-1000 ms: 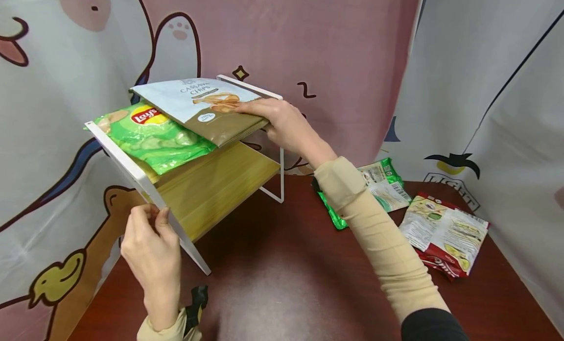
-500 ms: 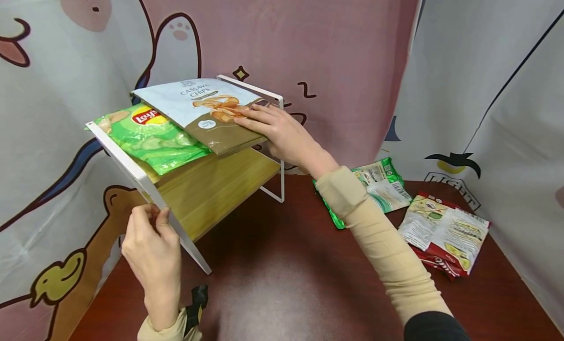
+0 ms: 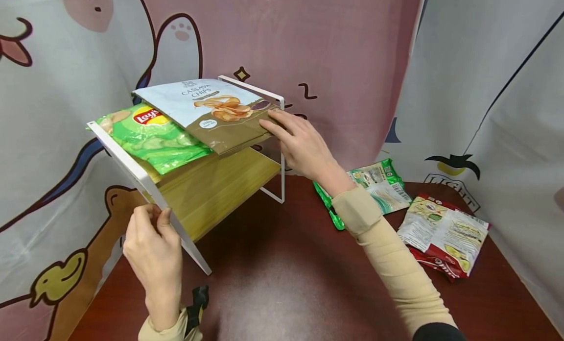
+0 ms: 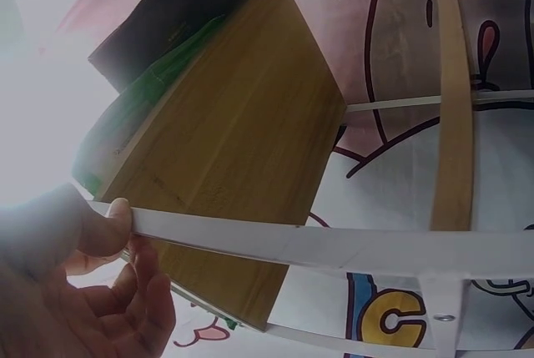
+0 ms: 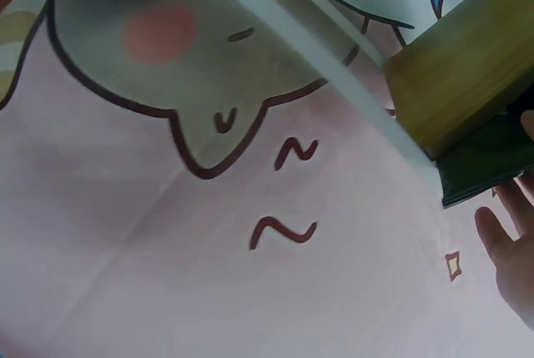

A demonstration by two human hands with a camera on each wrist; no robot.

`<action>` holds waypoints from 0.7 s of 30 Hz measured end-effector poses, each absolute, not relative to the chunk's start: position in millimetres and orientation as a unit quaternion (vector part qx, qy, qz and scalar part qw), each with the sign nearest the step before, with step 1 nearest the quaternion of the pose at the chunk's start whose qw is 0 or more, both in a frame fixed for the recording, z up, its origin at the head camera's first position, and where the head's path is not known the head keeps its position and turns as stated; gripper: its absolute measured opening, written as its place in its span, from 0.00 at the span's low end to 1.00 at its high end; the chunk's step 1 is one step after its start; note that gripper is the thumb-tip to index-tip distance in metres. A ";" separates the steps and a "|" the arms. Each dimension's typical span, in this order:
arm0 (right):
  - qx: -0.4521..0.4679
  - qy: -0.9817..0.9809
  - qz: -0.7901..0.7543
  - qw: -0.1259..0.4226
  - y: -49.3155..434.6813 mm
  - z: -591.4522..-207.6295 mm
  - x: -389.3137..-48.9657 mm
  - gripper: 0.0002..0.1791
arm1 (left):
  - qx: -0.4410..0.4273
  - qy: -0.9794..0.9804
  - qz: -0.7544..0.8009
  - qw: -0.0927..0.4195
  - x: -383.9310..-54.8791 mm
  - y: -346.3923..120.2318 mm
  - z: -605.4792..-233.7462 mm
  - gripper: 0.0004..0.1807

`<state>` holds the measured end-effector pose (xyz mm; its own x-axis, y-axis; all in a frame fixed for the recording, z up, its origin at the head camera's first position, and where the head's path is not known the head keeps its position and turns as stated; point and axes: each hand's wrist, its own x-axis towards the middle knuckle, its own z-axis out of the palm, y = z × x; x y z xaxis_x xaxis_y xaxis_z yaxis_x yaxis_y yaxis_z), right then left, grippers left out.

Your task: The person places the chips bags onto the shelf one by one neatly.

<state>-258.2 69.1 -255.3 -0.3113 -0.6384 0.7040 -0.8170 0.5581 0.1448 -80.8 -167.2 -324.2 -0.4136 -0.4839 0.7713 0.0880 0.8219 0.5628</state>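
A two-tier rack with wood-look shelves (image 3: pixel 224 189) and a white frame (image 3: pixel 125 159) stands on the left of the table. My left hand (image 3: pixel 154 262) pinches the near side of the frame between thumb and fingers, as the left wrist view shows at the white bar (image 4: pixel 225 237). On the top shelf lies a green Lay's chip bag (image 3: pixel 165 150). A white and brown cassava chips bag (image 3: pixel 238 133) overlaps it to the right. The right hand (image 3: pixel 306 147) has its fingers extended, fingertips at that bag's right corner. In the right wrist view the hand (image 5: pixel 517 249) is partly cut off.
Farther right on the dark red table (image 3: pixel 282 287) lie a green and white snack bag (image 3: pixel 387 191), partly behind my right forearm, and a red and white snack bag (image 3: pixel 447 233). Printed cloth (image 3: pixel 335 47) hangs behind the table and along its sides.
My right hand has slid right and down across the cassava chips bag to its corner, baring more of its print. The bag has shifted slightly. The left hand stays on the frame.
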 end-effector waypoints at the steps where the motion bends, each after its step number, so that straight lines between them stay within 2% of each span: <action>1: 0.450 -0.800 0.124 0.378 72.4 -257.6 -257.1 0.25 | 0.124 -0.795 -0.271 0.528 -81.0 -167.2 -324.3 0.18; 9: 0.397 -0.809 0.162 0.401 106.0 -280.8 -250.7 0.20 | 0.122 -0.792 -0.273 0.532 -81.8 -166.6 -324.4 0.15; 17: 0.362 -0.828 0.186 0.385 139.1 -319.0 -256.3 0.18 | 0.124 -0.793 -0.277 0.529 -81.2 -166.6 -325.4 0.13; 21: 0.345 -0.850 0.172 0.360 158.9 -344.9 -262.4 0.19 | 0.128 -0.791 -0.285 0.525 -80.5 -165.1 -325.4 0.10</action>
